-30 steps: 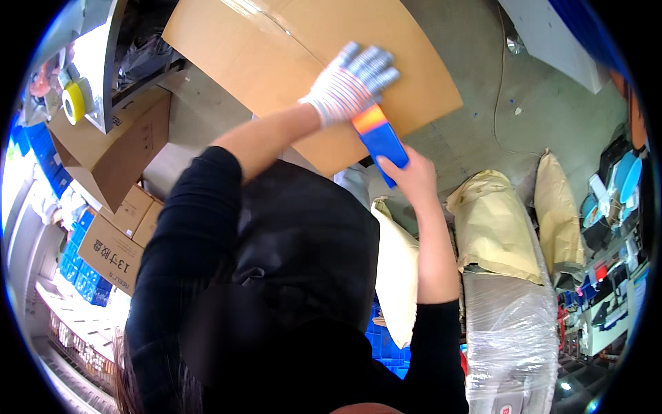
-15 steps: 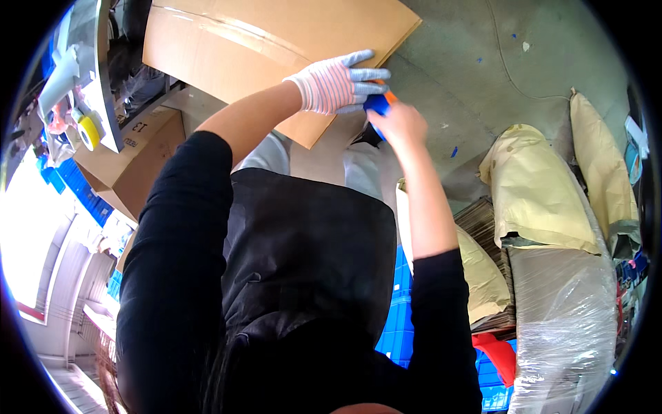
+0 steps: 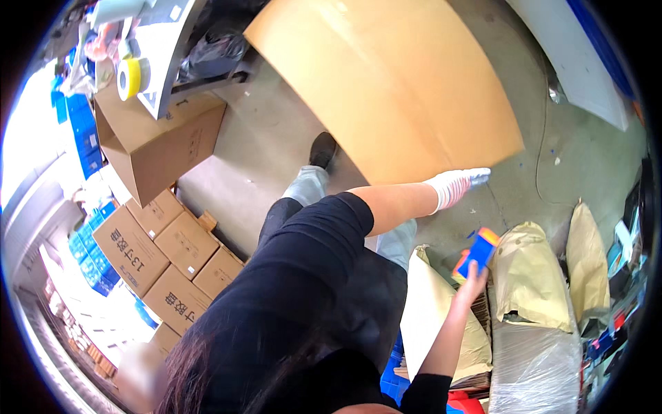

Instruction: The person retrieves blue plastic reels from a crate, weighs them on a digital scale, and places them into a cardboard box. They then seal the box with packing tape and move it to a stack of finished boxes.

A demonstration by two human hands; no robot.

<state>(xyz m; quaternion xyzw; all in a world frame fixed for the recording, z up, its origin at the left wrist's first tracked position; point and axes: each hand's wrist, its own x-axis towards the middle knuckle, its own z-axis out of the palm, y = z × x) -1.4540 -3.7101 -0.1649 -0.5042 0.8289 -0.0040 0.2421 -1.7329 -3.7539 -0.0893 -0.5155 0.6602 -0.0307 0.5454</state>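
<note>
My left hand [image 3: 455,188] wears a striped glove with grey-coated fingers. Its fingers are stretched out at the near edge of a large brown carton [image 3: 400,90], and nothing shows in its grip. Along the carton's face runs a faint lengthwise seam. My bare right hand [image 3: 473,279] is lower and to the right, closed around a blue-and-orange tool [image 3: 478,252] that looks like a tape dispenser. That tool is apart from the carton, beside a yellowish paper sack [image 3: 529,276].
Several brown boxes [image 3: 186,243] are stacked at left, below an open carton [image 3: 165,148]. A table [image 3: 160,69] at upper left holds a yellow tape roll [image 3: 129,79]. Plastic-wrapped goods [image 3: 534,369] stand at lower right. A white panel [image 3: 576,58] is at upper right.
My right hand has pulled away from the carton, down and right, with the dispenser. My left hand is now at the carton's near edge. The whole view has turned and shifted.
</note>
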